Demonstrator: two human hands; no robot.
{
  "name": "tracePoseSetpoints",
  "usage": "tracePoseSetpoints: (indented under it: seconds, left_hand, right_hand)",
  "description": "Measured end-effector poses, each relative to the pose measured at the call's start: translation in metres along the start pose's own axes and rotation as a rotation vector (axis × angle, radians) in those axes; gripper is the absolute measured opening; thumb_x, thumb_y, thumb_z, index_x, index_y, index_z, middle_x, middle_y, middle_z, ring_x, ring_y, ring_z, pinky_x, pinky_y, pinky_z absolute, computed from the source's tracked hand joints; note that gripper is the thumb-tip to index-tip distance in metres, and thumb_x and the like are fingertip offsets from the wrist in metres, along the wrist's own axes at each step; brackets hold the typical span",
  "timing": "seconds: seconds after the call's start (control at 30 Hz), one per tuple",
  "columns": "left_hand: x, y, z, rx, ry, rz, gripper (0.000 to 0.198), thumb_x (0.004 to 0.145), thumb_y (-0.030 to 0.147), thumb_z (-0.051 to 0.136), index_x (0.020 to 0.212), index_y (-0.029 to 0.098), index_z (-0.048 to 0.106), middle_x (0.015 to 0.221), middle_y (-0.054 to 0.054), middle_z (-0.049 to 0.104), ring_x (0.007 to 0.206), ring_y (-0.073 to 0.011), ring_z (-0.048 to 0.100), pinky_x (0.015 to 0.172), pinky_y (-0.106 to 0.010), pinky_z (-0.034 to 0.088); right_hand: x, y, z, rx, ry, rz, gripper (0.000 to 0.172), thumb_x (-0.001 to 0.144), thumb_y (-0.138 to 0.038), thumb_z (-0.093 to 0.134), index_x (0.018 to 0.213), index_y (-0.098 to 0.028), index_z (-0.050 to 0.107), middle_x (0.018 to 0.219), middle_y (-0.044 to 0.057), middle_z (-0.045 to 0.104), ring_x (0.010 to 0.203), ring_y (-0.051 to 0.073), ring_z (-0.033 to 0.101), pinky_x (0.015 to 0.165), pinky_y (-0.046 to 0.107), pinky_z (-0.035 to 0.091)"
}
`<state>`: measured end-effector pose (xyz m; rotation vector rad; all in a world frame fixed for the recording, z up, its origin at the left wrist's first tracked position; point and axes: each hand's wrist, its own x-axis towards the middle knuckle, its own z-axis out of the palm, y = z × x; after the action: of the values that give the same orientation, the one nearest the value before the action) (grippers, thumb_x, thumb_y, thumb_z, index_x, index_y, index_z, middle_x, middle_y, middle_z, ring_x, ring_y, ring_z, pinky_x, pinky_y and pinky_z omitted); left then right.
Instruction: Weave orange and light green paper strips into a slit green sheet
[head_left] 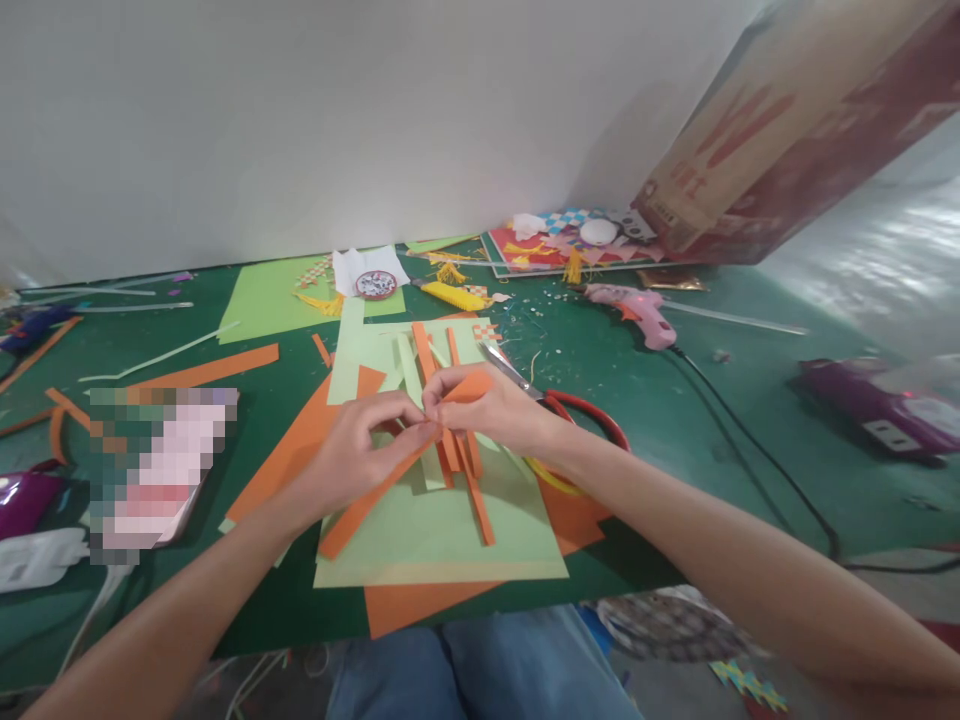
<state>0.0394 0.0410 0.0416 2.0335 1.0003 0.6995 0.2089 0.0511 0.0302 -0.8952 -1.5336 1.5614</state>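
My left hand and my right hand meet over the middle of the papers, fingertips pinched together. Between them they hold an orange paper strip, which slants down to the left from under my left fingers. Part of an orange piece shows above my right hand's fingers. Below my hands, more orange strips and pale green strips lie loosely on a light green sheet. Orange sheets stick out from under it. Scissors with red and yellow handles lie beside my right wrist.
On the green table are a pink glue gun with a black cord, a yellow cutter, a blurred phone, a white plug and a purple device. A cardboard box leans at the back right.
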Motion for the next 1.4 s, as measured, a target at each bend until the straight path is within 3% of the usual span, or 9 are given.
tracePoseSetpoints:
  seconds: [0.23, 0.37, 0.67, 0.83, 1.07, 1.2, 1.33, 1.4]
  left_hand:
    - [0.0, 0.002, -0.001, 0.004, 0.042, 0.023, 0.028, 0.083, 0.031, 0.051, 0.059, 0.018, 0.049, 0.058, 0.002, 0.05, 0.055, -0.0106, 0.046, 0.052, -0.023, 0.036]
    - [0.0, 0.003, -0.002, -0.014, 0.041, -0.009, 0.026, 0.082, 0.029, 0.051, 0.059, 0.018, 0.05, 0.058, 0.002, 0.051, 0.055, -0.0109, 0.046, 0.053, -0.023, 0.037]
    - [0.002, 0.002, 0.0, -0.045, 0.041, -0.046, 0.027, 0.081, 0.03, 0.052, 0.058, 0.017, 0.049, 0.059, 0.002, 0.05, 0.056, -0.0106, 0.045, 0.053, -0.023, 0.036]
    - [0.001, -0.001, 0.0, -0.032, 0.038, -0.018, 0.027, 0.082, 0.03, 0.051, 0.059, 0.018, 0.049, 0.059, 0.002, 0.049, 0.056, -0.0106, 0.043, 0.052, -0.023, 0.034]
    - [0.0, 0.0, -0.004, -0.086, 0.032, -0.066, 0.027, 0.082, 0.032, 0.053, 0.058, 0.018, 0.051, 0.058, 0.001, 0.052, 0.053, -0.0104, 0.044, 0.05, -0.023, 0.033]
    - [0.001, -0.003, -0.008, -0.168, 0.109, -0.131, 0.028, 0.083, 0.03, 0.053, 0.057, 0.018, 0.05, 0.058, 0.001, 0.052, 0.056, -0.0116, 0.047, 0.054, -0.025, 0.036]
    - [0.005, -0.008, -0.013, -0.326, 0.355, -0.21, 0.027, 0.084, 0.03, 0.053, 0.06, 0.019, 0.048, 0.053, 0.004, 0.043, 0.049, -0.0096, 0.04, 0.049, -0.023, 0.033]
    - [0.008, -0.011, -0.015, -0.437, 0.467, -0.247, 0.026, 0.084, 0.03, 0.053, 0.061, 0.019, 0.049, 0.051, 0.005, 0.039, 0.046, -0.0086, 0.035, 0.045, -0.023, 0.03]
  right_hand:
    - [0.0, -0.004, -0.012, -0.15, 0.053, -0.045, 0.005, 0.067, -0.018, 0.057, 0.064, -0.015, 0.057, 0.063, -0.002, 0.054, 0.056, 0.008, 0.05, 0.051, 0.022, 0.037]
    - [0.002, -0.001, -0.02, -0.166, 0.119, -0.053, 0.005, 0.066, -0.02, 0.058, 0.065, -0.015, 0.056, 0.059, -0.003, 0.052, 0.048, 0.006, 0.042, 0.047, 0.022, 0.032]
    - [-0.002, -0.005, -0.005, -0.165, 0.049, -0.009, 0.004, 0.065, -0.018, 0.054, 0.064, -0.016, 0.055, 0.058, -0.004, 0.052, 0.052, 0.007, 0.045, 0.05, 0.022, 0.034]
    - [0.0, -0.004, -0.008, -0.241, 0.032, -0.056, 0.004, 0.064, -0.018, 0.052, 0.063, -0.015, 0.055, 0.064, -0.002, 0.053, 0.058, 0.008, 0.046, 0.054, 0.023, 0.036]
    - [0.002, -0.006, -0.021, -0.286, 0.133, -0.117, 0.003, 0.062, -0.017, 0.054, 0.06, -0.015, 0.054, 0.06, -0.003, 0.051, 0.055, 0.007, 0.044, 0.052, 0.022, 0.036]
    - [0.004, -0.01, -0.031, -0.267, 0.254, -0.114, 0.003, 0.062, -0.016, 0.053, 0.059, -0.016, 0.053, 0.054, -0.003, 0.053, 0.047, 0.007, 0.042, 0.045, 0.021, 0.034]
    - [0.007, -0.007, -0.038, -0.209, 0.436, -0.056, 0.003, 0.067, -0.018, 0.053, 0.065, -0.016, 0.055, 0.05, -0.003, 0.053, 0.041, 0.006, 0.039, 0.04, 0.02, 0.03]
    - [0.009, -0.003, -0.039, -0.224, 0.461, -0.026, 0.008, 0.071, -0.02, 0.052, 0.068, -0.015, 0.057, 0.05, -0.003, 0.052, 0.041, 0.007, 0.04, 0.04, 0.021, 0.03]
